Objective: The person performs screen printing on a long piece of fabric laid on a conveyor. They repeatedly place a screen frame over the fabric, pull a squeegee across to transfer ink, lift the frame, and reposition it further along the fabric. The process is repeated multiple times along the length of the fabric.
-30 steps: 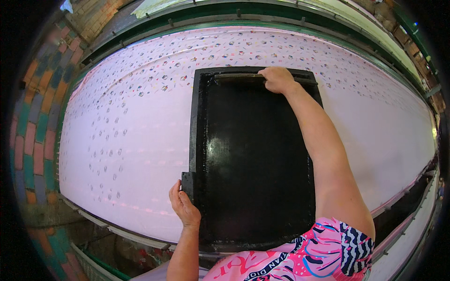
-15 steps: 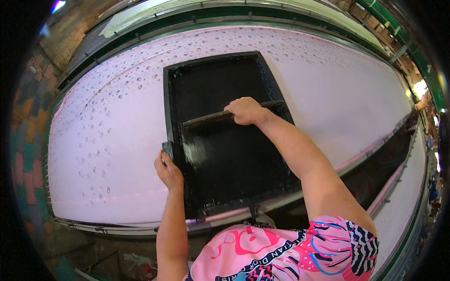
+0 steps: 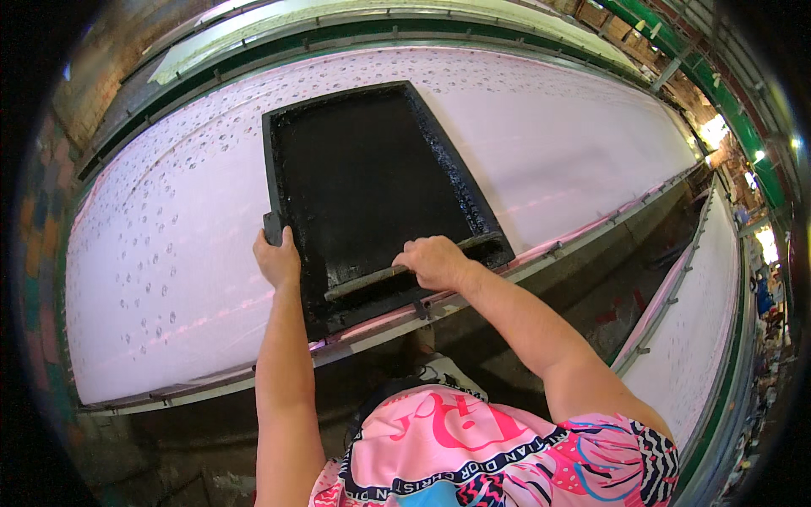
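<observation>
One frame [image 3: 363, 186], one squeegee [image 3: 365, 282] (two hands [image 3: 277, 257] [image 3: 434, 262])

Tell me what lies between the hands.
Head view: from left hand to right hand, the left rim of the black frame, then dark screen; the left part of the bar slants just below.

Remotely, I saw a white-covered table [image 3: 691, 355] at right, yellowish cloth [image 3: 203, 54] far left, a green beam [image 3: 733, 100] far right.
</observation>
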`<action>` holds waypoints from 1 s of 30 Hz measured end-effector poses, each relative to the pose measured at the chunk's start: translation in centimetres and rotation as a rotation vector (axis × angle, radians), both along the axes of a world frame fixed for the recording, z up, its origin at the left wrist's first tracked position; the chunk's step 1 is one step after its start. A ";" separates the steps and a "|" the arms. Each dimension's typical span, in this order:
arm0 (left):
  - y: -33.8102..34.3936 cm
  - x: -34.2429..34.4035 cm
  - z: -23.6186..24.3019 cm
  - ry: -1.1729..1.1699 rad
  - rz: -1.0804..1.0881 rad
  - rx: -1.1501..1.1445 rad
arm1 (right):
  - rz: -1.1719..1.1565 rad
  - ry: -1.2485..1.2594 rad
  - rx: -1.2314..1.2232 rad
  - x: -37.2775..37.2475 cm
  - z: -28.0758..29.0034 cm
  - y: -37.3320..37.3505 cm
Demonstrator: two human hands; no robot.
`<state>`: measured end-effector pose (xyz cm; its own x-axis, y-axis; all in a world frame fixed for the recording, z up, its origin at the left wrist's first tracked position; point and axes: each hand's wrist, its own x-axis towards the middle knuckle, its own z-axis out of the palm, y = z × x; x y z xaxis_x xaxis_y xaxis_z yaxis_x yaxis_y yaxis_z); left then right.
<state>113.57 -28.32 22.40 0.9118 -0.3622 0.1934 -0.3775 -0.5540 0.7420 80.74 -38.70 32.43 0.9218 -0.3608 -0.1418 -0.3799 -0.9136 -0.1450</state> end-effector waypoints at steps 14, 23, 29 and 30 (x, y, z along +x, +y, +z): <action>-1.0 -0.1 0.9 0.022 0.098 0.229 | 0.172 -0.419 0.347 -6.9 -3.0 -1.6; -0.2 2.9 -1.6 0.052 0.202 0.247 | -0.161 -0.696 0.298 -14.7 -3.6 -15.1; -1.0 3.1 -2.1 0.083 0.138 0.159 | -0.359 -0.725 0.467 -14.2 -7.5 -19.4; -1.0 3.1 -2.0 0.084 0.120 0.129 | -0.391 -0.792 0.500 -13.8 -8.2 -19.6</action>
<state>116.64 -29.36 20.38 0.9609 -0.2668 0.0737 -0.2427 -0.6841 0.6878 66.89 -58.30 24.21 0.6460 -0.7242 0.2412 -0.2683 -0.5113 -0.8165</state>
